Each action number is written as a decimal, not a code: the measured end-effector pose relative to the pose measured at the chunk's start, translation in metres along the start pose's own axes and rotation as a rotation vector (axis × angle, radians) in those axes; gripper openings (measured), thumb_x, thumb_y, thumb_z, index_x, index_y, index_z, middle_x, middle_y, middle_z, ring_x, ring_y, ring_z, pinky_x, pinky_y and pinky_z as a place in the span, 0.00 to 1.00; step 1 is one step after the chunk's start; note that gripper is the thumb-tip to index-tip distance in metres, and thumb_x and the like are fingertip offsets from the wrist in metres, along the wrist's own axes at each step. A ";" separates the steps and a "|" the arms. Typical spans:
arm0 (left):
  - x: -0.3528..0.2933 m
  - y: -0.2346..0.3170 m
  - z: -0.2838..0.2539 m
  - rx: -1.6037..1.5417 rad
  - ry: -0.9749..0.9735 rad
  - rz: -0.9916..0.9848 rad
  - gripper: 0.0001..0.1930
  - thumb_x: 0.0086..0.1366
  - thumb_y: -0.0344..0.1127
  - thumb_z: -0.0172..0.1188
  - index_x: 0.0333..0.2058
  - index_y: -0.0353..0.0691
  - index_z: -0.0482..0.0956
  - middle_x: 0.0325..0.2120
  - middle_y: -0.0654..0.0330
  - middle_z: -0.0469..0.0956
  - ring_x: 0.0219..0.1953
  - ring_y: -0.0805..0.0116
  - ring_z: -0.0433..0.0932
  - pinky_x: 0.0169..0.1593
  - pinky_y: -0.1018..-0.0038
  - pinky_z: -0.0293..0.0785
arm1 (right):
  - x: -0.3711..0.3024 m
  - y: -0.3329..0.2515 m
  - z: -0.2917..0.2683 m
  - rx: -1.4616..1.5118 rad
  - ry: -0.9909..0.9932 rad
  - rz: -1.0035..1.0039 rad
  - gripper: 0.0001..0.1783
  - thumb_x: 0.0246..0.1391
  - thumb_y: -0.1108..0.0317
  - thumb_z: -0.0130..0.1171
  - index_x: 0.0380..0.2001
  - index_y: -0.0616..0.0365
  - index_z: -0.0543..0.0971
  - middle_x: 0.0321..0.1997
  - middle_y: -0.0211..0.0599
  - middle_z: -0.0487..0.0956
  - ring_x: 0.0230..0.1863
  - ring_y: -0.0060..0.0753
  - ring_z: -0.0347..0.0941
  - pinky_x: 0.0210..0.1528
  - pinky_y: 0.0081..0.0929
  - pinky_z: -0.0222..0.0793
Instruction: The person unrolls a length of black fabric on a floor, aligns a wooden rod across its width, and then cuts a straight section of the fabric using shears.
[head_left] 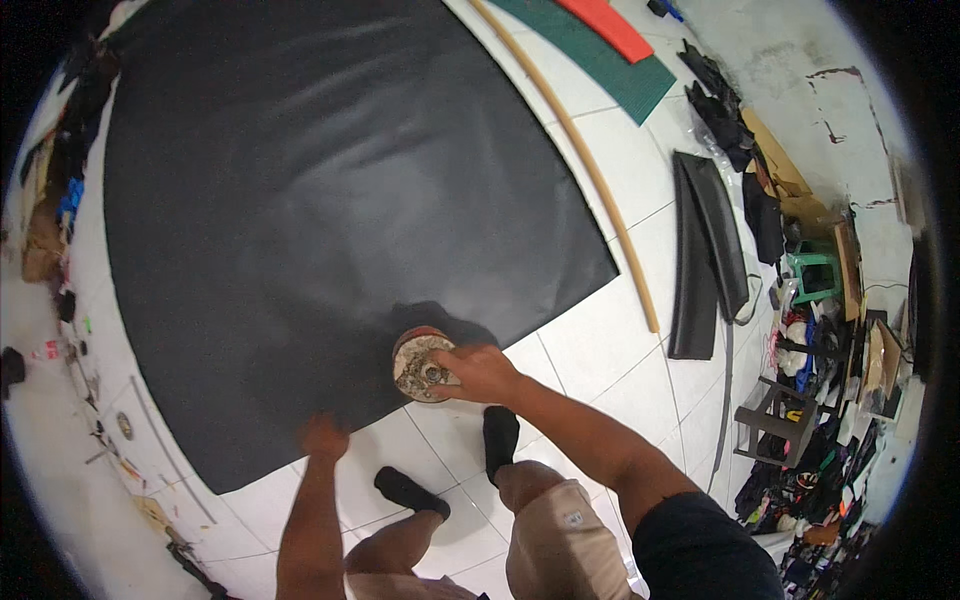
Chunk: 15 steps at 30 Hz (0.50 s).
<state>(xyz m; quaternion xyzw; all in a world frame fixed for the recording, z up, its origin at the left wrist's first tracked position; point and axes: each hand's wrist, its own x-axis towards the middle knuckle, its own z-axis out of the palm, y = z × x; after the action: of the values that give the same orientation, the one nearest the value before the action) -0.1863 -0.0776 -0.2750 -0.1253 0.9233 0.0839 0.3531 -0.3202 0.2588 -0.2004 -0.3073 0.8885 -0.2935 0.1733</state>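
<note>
A large black sheet (330, 230), smooth like leatherette, lies spread on the floor in front of me. My right hand (480, 375) is closed on a round, crusted, beige object (412, 365) with a reddish rim and a dark knob in its middle; its exact kind is unclear. It sits over the sheet's near edge, and its shadow falls on the black surface beyond. My left hand (325, 437) is at the sheet's near edge, left of the round object. Blur hides how its fingers are set.
A long wooden strip (600, 190) runs along the sheet's right side on white floor tiles (640, 370). Farther right lie folded black material (695, 260), a green stool (815, 275), a dark stool (778, 422) and heaped scraps. Green (600, 50) and red (610, 28) pieces lie beyond.
</note>
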 end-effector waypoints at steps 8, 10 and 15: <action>-0.173 0.214 -0.211 -0.621 -0.109 0.476 0.17 0.62 0.46 0.63 0.44 0.41 0.78 0.37 0.51 0.82 0.40 0.53 0.81 0.44 0.61 0.76 | -0.233 -0.141 -0.159 0.403 -0.468 0.614 0.24 0.58 0.45 0.55 0.43 0.56 0.76 0.36 0.47 0.79 0.41 0.46 0.77 0.43 0.41 0.71; -0.201 0.227 -0.248 -0.493 -0.179 0.496 0.22 0.62 0.50 0.61 0.49 0.42 0.78 0.37 0.50 0.82 0.43 0.50 0.81 0.47 0.61 0.75 | -0.288 -0.126 -0.143 0.389 -0.538 0.071 0.25 0.59 0.45 0.55 0.40 0.59 0.78 0.37 0.46 0.79 0.42 0.45 0.76 0.44 0.40 0.71; -0.154 0.166 -0.214 -0.382 -0.469 0.351 0.27 0.65 0.55 0.55 0.51 0.38 0.78 0.52 0.45 0.76 0.56 0.50 0.73 0.58 0.60 0.68 | -0.346 -0.163 -0.283 0.706 -0.132 1.134 0.34 0.50 0.36 0.61 0.42 0.59 0.81 0.35 0.45 0.83 0.36 0.40 0.81 0.44 0.34 0.75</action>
<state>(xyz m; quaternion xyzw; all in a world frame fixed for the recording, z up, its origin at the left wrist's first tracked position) -0.2590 0.0552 -0.0023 -0.0057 0.7922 0.3412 0.5060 -0.1260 0.4961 0.1635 0.2649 0.7508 -0.4105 0.4446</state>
